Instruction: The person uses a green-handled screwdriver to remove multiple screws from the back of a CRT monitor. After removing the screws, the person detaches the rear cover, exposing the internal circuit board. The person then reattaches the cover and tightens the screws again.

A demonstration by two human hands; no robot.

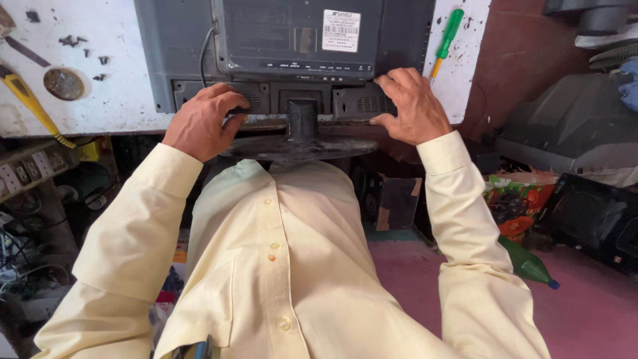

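Lying face down along the near edge of a stained white worktop (pixel 119 93), a grey flat-screen television (pixel 292 46) is steadied by two bare hands, its round black stand (pixel 299 147) jutting over that edge toward the wearer's cream shirt. Nearest the camera, the base plate is left hanging clear of the worktop, apparently so that the set can rest flat on its screen with the back panel exposed. The left hand (pixel 203 123) is laid over the lower back cover just left of the stand's neck, its fingers (pixel 229 100) curled together and pressed down on the vented strip. The right hand (pixel 412 106) is set on the matching strip to the right, its fingers (pixel 389 83) spread and hooked over the cover's raised edge, as if the set were being braced from both sides. Whether anything small is pinched under either hand cannot be told. Farther back, a green-handled screwdriver (pixel 446 36) is seen near the worktop's far right corner, just beside the set. At the left edge, a yellow-handled tool (pixel 30 100) and a round metal disc (pixel 64 84) are kept well apart from the hands.
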